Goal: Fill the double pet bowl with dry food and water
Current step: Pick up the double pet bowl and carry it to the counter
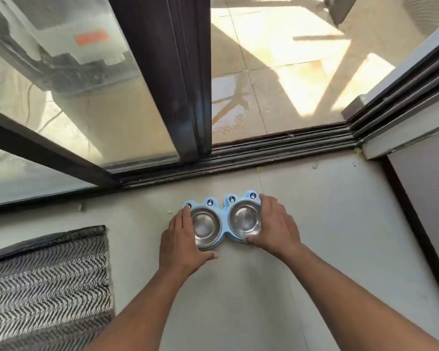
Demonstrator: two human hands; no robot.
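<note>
A light blue double pet bowl (223, 216) with frog-eye bumps rests on the pale floor just inside a sliding door. It carries two steel bowls, a left bowl (205, 227) and a right bowl (245, 219); both look empty. My left hand (181, 240) clasps the holder's left end, fingers along the rim and thumb at the near edge. My right hand (274, 225) clasps the right end in the same way. No food or water container is in view.
The dark sliding-door track (238, 158) runs across just beyond the bowl, with the door open to a sunlit tiled balcony (276, 84). A glass door panel (74, 97) stands at the left. A grey zigzag mat (46, 287) lies on the near left floor. A wall (426, 193) closes the right side.
</note>
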